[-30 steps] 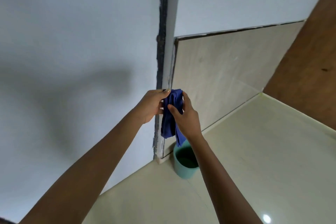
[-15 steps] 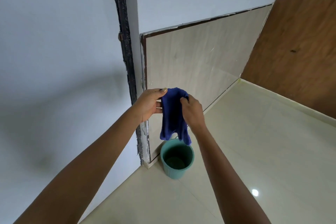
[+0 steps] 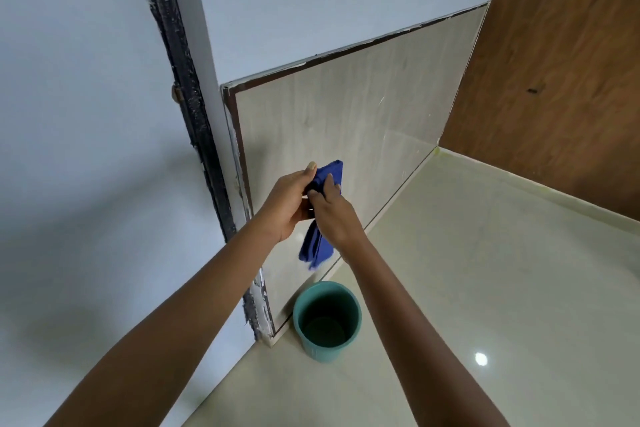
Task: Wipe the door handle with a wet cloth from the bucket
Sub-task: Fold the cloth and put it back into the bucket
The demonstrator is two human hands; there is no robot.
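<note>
A blue cloth [image 3: 317,246] is gripped between both hands above a teal bucket [image 3: 327,319] that stands on the floor by the wall corner. My left hand [image 3: 289,208] holds its upper part from the left. My right hand [image 3: 334,215] clasps it from the right. The cloth's top sticks up above my fingers and its lower end hangs down below my hands. The bucket is open at the top, with a dark inside. No door handle is in view.
A white wall with a dark vertical frame strip [image 3: 194,121] fills the left. A beige tiled wall panel [image 3: 346,135] lies behind my hands. A brown wooden door or panel [image 3: 561,73] stands at the right. The floor [image 3: 485,270] is glossy cream tile.
The view has swung left and down, so the bucket shows more fully. My hands have closed tighter together on the cloth, which is now bunched narrower between them.
</note>
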